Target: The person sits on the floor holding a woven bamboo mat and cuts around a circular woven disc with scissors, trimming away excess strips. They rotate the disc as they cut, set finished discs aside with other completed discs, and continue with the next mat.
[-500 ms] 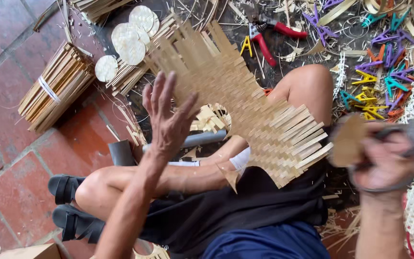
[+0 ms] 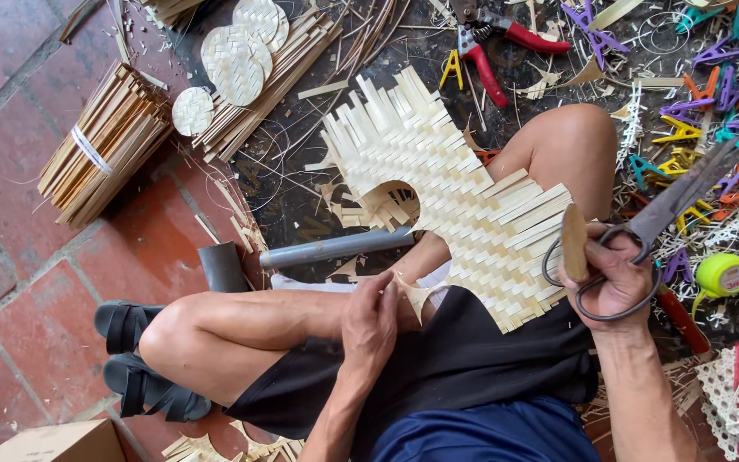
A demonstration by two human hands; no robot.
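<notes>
Left hand [image 2: 369, 321] pinches a trimmed scrap [image 2: 414, 295] at the woven mat's [image 2: 446, 184] near edge, while right hand [image 2: 613, 274] grips scissors [image 2: 669, 210] and a flat piece [image 2: 574, 242] just beside its far end.

left hand [image 2: 371, 321] curled, fingers pinched together; right hand [image 2: 613, 275] clenched, arm bent inward

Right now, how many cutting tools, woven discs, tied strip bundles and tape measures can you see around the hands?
Cutting tools: 2, the grey scissors in the right hand and the red-handled pruners.
Round woven discs: at least 4.
Tied strip bundles: 1.
Tape measures: 1, yellow-green.
Total: 8.
</notes>
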